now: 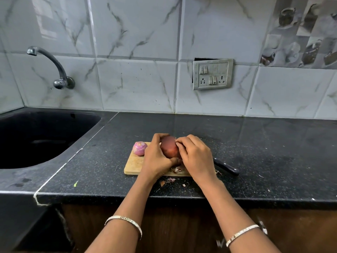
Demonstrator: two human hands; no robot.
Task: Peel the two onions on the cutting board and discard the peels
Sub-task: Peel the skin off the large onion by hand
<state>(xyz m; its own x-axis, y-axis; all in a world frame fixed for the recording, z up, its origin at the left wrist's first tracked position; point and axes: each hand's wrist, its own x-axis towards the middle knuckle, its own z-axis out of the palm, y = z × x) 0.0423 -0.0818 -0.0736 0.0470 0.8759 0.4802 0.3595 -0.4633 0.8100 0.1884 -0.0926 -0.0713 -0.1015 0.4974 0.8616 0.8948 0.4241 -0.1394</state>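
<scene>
While the peeled onion [139, 148] sits at the far left corner of the cutting board [134, 165], the left hand [156, 157] cups the brown-skinned onion [168, 147] above it, and the right hand [195, 157] curls against its side, fingertips seemingly pinching skin; peel scraps [176, 169] litter the near edge

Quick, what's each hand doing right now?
Left hand: grips the unpeeled onion.
Right hand: fingers curled on the same onion.
</scene>
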